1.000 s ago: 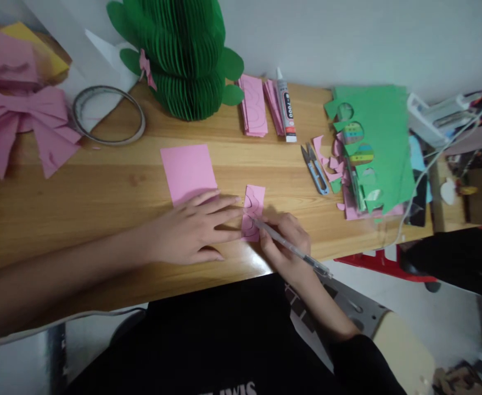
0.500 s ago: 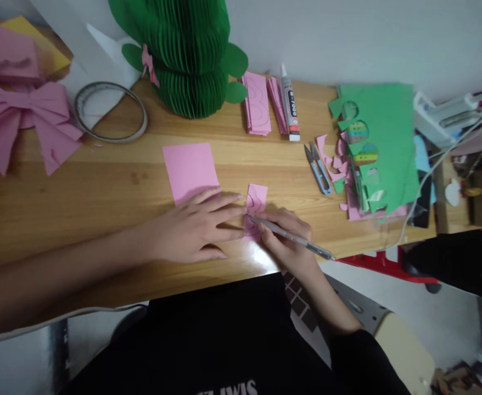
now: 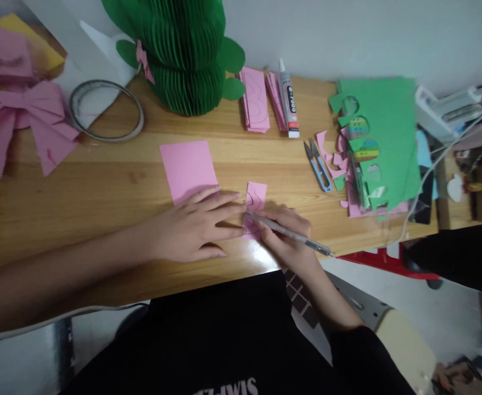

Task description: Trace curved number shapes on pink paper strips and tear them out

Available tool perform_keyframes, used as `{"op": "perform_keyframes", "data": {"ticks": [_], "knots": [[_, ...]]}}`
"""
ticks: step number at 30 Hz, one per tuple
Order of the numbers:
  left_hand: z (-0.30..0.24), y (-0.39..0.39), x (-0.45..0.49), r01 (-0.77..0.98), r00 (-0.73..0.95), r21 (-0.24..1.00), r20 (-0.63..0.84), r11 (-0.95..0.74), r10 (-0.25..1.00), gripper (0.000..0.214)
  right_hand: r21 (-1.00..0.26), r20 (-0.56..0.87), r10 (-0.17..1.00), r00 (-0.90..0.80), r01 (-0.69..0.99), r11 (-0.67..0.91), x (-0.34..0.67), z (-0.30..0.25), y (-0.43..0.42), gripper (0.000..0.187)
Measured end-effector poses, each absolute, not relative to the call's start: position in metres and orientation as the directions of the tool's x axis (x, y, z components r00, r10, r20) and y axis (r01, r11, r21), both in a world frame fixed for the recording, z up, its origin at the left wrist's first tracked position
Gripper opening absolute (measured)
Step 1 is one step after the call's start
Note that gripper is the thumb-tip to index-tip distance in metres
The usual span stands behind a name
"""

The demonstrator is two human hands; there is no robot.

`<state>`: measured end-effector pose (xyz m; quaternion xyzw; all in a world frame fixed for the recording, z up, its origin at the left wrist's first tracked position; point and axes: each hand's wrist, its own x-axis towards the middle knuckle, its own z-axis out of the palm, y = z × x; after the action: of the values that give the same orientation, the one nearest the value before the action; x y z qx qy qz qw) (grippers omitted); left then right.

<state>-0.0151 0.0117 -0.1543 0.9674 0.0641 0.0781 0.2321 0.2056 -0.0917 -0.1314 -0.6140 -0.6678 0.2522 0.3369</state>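
Pink strip (image 3: 258,196) lay under a pen (image 3: 282,227) gripped by the right hand (image 3: 292,248); the left hand (image 3: 194,227), fingers spread, needed to hold the strip steady.

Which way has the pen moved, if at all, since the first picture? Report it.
Yes: the pen has swung, its rear end now nearer the unmoved blue snips.

"B-7000" is printed on the slim grey-and-black tube (image 3: 289,104), upper centre; upside-down "SIM…", rest unclear, on the black fabric shirt (image 3: 224,334), bottom centre.
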Motion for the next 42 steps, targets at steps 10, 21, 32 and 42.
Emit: {"op": "perform_keyframes", "data": {"ticks": [10,21,32,42], "knots": [[-0.1540,0.0110,-0.0157,0.083,0.977,0.443,0.139,-0.893,0.160,0.039,-0.747,0.159,0.987,0.010,0.655,0.113,0.2054,-0.1310,-0.0921,0.016],[-0.1533,0.0119,-0.0153,0.082,0.977,0.447,0.142,-0.891,0.161,0.038,-0.708,0.179,0.984,-0.024,0.691,0.146,0.2056,-0.1263,-0.0933,0.017],[-0.1545,0.0107,-0.0161,0.090,0.973,0.454,0.149,-0.886,0.175,0.037,-0.715,0.171,0.985,-0.025,0.685,0.142,0.2047,-0.1315,-0.0923,0.016],[-0.1521,0.0105,-0.0162,0.082,0.977,0.441,0.142,-0.894,0.159,0.038,-0.692,0.180,0.984,-0.006,0.710,0.130,0.2060,-0.1262,-0.0947,0.014]]}}
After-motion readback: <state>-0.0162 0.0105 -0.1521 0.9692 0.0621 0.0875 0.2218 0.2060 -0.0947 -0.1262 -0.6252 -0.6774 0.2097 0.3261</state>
